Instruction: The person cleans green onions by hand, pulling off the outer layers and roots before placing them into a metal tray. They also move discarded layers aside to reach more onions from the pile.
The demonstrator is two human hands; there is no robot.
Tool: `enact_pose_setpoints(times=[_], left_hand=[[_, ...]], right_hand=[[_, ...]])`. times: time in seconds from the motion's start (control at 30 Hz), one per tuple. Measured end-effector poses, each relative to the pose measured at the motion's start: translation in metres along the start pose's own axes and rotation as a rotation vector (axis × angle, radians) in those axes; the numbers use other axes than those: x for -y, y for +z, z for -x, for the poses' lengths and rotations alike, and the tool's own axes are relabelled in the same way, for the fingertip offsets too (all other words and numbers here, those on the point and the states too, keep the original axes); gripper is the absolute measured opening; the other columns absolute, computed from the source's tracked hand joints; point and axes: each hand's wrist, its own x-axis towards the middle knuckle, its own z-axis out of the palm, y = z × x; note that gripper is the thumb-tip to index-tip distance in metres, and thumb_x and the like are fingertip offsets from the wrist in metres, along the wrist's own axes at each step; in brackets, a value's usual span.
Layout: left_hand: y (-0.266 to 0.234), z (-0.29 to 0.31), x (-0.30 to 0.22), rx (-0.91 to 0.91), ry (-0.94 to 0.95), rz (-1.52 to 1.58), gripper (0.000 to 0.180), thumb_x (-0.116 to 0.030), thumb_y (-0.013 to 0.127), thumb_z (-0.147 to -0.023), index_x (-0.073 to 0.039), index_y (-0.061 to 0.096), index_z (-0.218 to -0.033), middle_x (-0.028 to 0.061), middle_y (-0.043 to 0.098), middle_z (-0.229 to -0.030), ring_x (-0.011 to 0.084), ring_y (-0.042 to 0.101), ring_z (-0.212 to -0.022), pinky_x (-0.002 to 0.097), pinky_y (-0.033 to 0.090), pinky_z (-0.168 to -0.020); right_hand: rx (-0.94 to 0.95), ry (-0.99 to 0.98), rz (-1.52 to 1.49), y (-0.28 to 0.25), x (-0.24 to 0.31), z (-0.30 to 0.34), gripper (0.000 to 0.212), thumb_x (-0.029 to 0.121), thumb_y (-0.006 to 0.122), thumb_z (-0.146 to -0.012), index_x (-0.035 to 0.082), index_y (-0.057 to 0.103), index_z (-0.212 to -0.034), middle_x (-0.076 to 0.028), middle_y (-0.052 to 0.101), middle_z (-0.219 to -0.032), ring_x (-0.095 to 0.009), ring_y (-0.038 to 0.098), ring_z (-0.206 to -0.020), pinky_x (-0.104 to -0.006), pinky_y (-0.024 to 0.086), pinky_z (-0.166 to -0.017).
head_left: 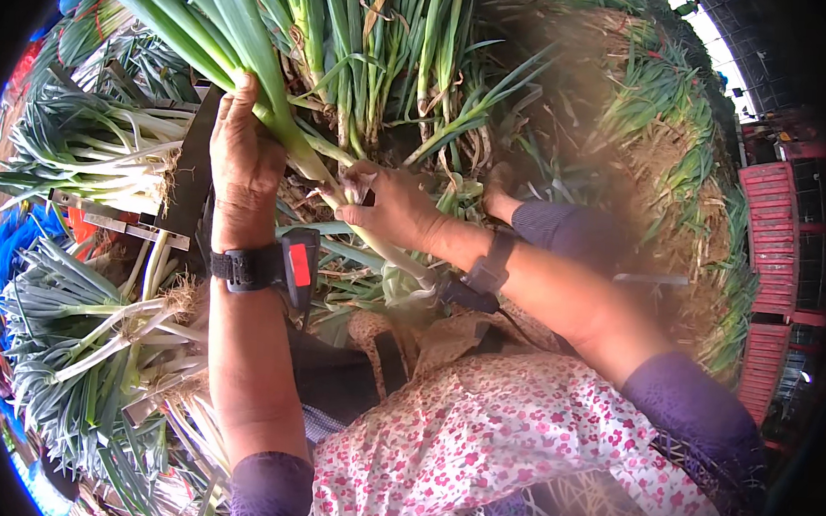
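A long green onion (307, 160) lies slantwise between my two hands, its broad green leaves toward the upper left and its pale root end toward my lap. My left hand (249, 153) is wrapped round it where the leaves begin, thumb pointing up. Lower on the stalk, my right hand (393, 205) pinches at it with bent fingers, where a loose bit of outer skin shows. Black straps with small devices sit on both wrists. Just beyond my hands stands a thick row of untrimmed green onions (369, 57) with dry, brownish bases.
To the left, a bundle of pale-stemmed green onions (122, 150) rests in a metal rack (190, 164). Below it lies another heap of green onions (69, 322), roots rightward. More leaves (654, 112) lie on the soil at right, before red slatted panels (769, 232). A flowered apron (460, 422) covers my lap.
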Motion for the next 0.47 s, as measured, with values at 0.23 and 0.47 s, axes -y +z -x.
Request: enact_pose_setpoints(times=[0.23,0.47], left_hand=[[0.002,0.002,0.000,-0.055,0.062,-0.002,0.028,-0.022,0.064,-0.084,-0.006,0.054,-0.105,0.0088,0.060,-0.087,0.0237,0.056,-0.072,0.0367,0.048,-0.065],[-0.013,-0.008,-0.001,-0.085,0.062,0.015,0.029,-0.023,0.063,-0.084,-0.008,0.053,-0.107,0.0088,0.060,-0.088,0.0245,0.057,-0.072,0.0399,0.048,-0.066]], right_hand=[[0.009,-0.086,-0.140,-0.004,0.000,0.004,0.026,0.020,0.068,-0.074,0.003,0.056,-0.090,-0.010,0.061,-0.080,-0.019,0.062,-0.076,-0.0315,0.047,-0.069],[-0.015,-0.179,0.084,0.002,0.011,-0.021,0.031,0.023,0.070,-0.076,0.007,0.052,-0.095,-0.008,0.057,-0.090,-0.023,0.058,-0.082,-0.0349,0.046,-0.073]])
